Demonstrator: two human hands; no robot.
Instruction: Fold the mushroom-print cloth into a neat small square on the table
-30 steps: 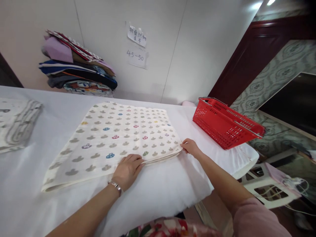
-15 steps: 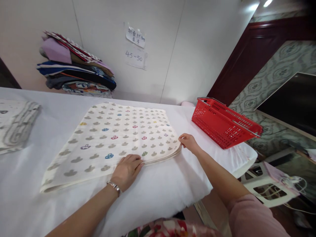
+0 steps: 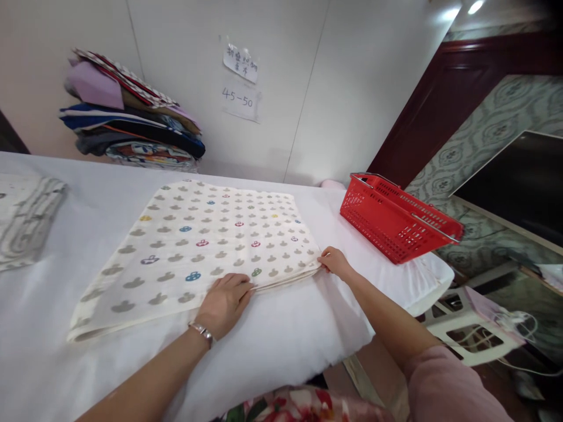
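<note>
A folded white cloth (image 3: 229, 234) printed with grey mushroom shapes and a few coloured ones lies on the white-covered table. My left hand (image 3: 224, 299), with a silver bracelet at the wrist, rests palm down on its near edge, fingers laid over the fabric and the thumb beside the edge. At the near right corner my right hand (image 3: 336, 262) pinches the cloth's layered edge between thumb and fingers. Several layers show along the near edge between the two hands.
Another folded cloth (image 3: 30, 217) lies at the left. A stack of folded fabrics (image 3: 136, 120) stands at the back against the wall. The red basket (image 3: 391, 220) sits near the table's right end. A white stool (image 3: 477, 328) with cables stands beyond it.
My right hand has shifted slightly at the corner, and the cloth's right near edge lies a little straighter. My left hand stays in place. The view has moved slightly.
</note>
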